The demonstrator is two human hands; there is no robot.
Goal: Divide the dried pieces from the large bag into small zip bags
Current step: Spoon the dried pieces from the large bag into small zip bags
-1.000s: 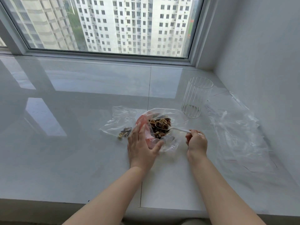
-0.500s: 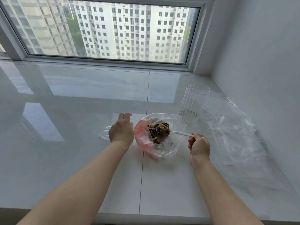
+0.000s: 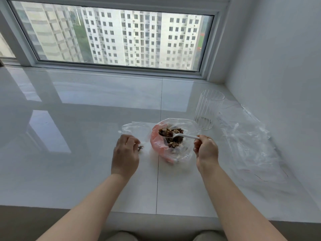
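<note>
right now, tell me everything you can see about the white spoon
The white spoon looks like thin plastic, with a slim straight handle. The right hand grips the handle's end, fingers curled round it. It lies roughly level, bowl pointing left, heaped with brown dried pieces. The bowl hangs over the open mouth of the large bag, seemingly clear of the plastic.

Sill (image 3: pixel 78 153) open left and toward window (image 3: pixel 119 37) — right side crowded: ribbed glass (image 3: pixel 207 112) upright just behind large bag (image 3: pixel 175 145), loose plastic sheets (image 3: pixel 250 145) against wall (image 3: pixel 278 75) — small zip bag (image 3: pixel 133 131) left of large bag
</note>
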